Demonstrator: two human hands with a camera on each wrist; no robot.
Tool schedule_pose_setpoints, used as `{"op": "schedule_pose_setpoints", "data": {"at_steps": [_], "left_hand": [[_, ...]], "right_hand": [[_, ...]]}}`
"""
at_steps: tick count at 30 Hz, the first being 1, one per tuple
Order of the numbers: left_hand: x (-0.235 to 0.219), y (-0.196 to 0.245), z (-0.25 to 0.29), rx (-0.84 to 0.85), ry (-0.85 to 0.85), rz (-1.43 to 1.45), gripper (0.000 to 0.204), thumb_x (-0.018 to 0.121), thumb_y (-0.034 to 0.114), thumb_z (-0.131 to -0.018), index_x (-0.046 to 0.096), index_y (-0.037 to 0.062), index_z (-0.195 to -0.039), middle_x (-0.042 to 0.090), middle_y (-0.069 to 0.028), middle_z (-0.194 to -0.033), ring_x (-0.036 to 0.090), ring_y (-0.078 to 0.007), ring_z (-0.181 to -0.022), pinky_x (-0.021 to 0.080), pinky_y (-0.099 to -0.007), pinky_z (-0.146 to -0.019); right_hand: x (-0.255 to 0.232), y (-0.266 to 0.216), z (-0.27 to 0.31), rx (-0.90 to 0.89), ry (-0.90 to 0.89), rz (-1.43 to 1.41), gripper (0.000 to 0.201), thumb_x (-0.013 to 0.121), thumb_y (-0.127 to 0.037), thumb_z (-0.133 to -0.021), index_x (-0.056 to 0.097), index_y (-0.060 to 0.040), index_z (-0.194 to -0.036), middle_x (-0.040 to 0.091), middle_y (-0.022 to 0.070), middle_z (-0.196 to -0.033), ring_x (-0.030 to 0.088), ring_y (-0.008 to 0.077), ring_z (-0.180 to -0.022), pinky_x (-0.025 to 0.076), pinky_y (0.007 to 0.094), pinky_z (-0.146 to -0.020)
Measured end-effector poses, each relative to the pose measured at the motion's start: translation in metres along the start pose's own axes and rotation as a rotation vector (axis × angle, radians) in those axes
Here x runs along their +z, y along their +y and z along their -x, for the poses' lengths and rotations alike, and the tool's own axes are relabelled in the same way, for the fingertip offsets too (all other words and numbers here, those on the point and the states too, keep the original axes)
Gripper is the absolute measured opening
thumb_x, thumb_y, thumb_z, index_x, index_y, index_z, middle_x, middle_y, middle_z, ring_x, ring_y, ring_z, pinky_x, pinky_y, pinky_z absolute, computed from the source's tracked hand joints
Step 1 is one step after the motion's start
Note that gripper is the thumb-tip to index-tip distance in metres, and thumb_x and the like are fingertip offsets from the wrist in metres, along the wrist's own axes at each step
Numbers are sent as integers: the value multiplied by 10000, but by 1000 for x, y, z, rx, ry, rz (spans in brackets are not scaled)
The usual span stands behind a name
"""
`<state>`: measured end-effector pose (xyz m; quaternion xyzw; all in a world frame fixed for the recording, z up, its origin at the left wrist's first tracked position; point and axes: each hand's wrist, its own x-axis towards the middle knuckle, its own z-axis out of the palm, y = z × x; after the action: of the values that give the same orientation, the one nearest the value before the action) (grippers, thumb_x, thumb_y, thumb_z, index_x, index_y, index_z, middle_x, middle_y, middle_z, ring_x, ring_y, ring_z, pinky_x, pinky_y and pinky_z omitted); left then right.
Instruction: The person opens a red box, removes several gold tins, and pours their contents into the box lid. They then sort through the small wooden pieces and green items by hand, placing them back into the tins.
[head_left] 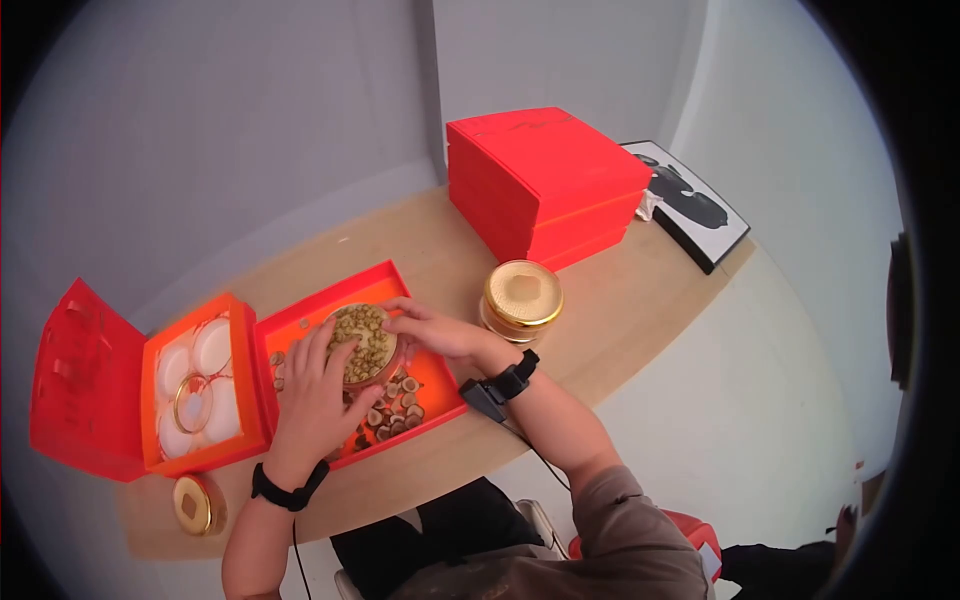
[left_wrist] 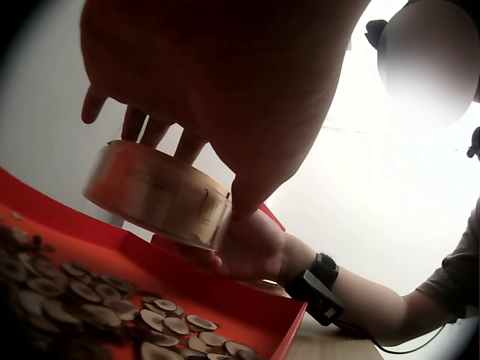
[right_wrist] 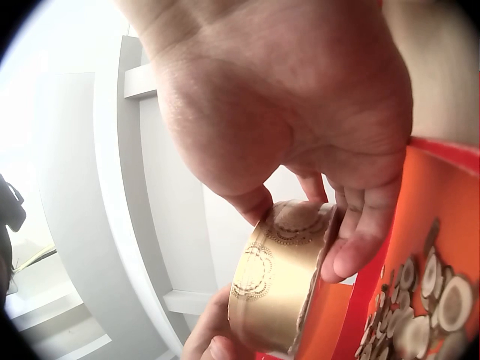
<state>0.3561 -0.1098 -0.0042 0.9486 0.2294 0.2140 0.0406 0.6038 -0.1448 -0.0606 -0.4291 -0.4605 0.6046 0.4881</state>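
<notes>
Both hands hold a round, shallow jar (head_left: pixel 362 348) over a red tray (head_left: pixel 300 298). Small greenish round pieces show across its top, and printed gold wall shows in the right wrist view. My left hand (head_left: pixel 312 400) grips it from the near left, thumb on one side and fingers on the other. From the right, my right hand (head_left: pixel 440 330) has its thumb and fingers around the jar's edge (right_wrist: pixel 281 281). Under the jar, dark-rimmed dried slices (head_left: pixel 400 408) lie loose on the tray's orange floor, some hidden by the left hand.
Left of the tray stands an open red box (head_left: pixel 155 405) with white round containers inside. A gold-lidded jar (head_left: pixel 522 300) stands at right, another small gold-lidded jar (head_left: pixel 195 505) at front left. Stacked red boxes (head_left: pixel 545 185) and a framed picture (head_left: pixel 695 205) occupy the back right.
</notes>
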Motion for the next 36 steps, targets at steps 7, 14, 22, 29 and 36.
{"op": "schedule_pose_setpoints", "data": {"at_steps": [7,14,22,29,36], "left_hand": [[0,-2,-2,81,-66,10,599,721,348,-900,564,-5,-1357,517,-206,-1455,469,-362,-1387,276,-547,-1216],[-1,2,-3,102,-10,53,575,730,337,-894,584,-17,-1323,530,-201,-1430,475,-390,-1363,336,-522,-1177],[1,3,-4,38,53,3,582,753,362,-870,597,-5,-1294,465,-222,-1476,429,-422,-1374,366,-542,-1124],[0,2,-6,-1,73,-78,583,752,391,-874,596,3,-1281,450,-248,-1491,422,-446,-1370,358,-545,-1126],[2,-1,-2,-16,46,-49,593,742,396,-889,584,15,-1316,431,-254,-1509,412,-449,-1378,344,-544,-1136]], "right_hand": [[-3,6,-3,2,26,10,495,578,-319,-1050,427,-45,-1434,687,78,-942,693,147,-790,535,268,-736],[-2,3,-2,-8,28,22,490,566,-313,-1051,441,-30,-1430,685,80,-937,680,138,-755,538,269,-715],[-2,3,-1,-17,27,2,510,579,-302,-1043,425,-17,-1437,684,83,-898,688,146,-728,540,263,-682],[0,-1,-1,13,40,16,431,551,-262,-1060,467,-45,-1423,661,55,-977,666,124,-757,534,261,-727],[-1,1,1,18,33,31,418,550,-265,-1059,477,-66,-1419,658,46,-985,660,120,-759,532,258,-729]]}}
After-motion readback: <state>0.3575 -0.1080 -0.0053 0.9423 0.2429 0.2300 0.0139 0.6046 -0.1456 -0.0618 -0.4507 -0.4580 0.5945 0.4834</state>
